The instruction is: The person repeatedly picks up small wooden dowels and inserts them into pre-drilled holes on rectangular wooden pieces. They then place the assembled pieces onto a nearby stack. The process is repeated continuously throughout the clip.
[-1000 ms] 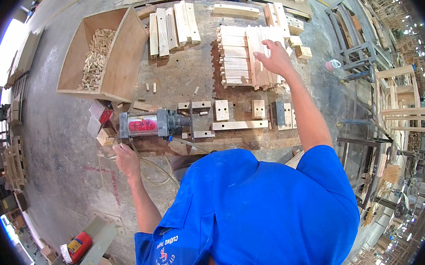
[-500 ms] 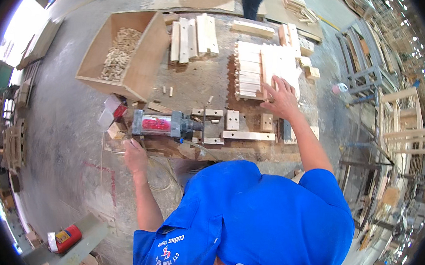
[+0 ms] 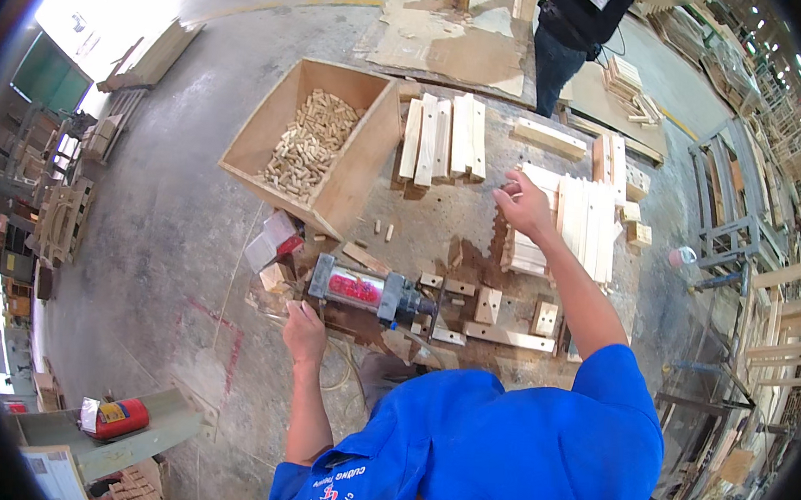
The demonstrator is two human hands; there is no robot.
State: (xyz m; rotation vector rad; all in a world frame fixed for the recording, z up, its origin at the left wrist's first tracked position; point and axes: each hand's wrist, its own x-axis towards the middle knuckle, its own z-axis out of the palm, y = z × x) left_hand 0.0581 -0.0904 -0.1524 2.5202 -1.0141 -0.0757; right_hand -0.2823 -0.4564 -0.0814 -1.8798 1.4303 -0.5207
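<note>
A red fire extinguisher (image 3: 115, 416) is lying at the far left on a grey shelf. On the desk (image 3: 420, 242), a wooden box (image 3: 320, 142) is holding short dowels. Below it, the left hand (image 3: 305, 332) is resting at the desk's near edge, just beside the grey and red pneumatic cylinder (image 3: 365, 292); I cannot tell whether its grip is closed on anything. Further right, the right hand (image 3: 521, 206) is hovering over the stack of pale wooden slats (image 3: 569, 226), fingers loosely curled, holding nothing visible. A person in dark clothes (image 3: 574, 30) is standing beyond.
</note>
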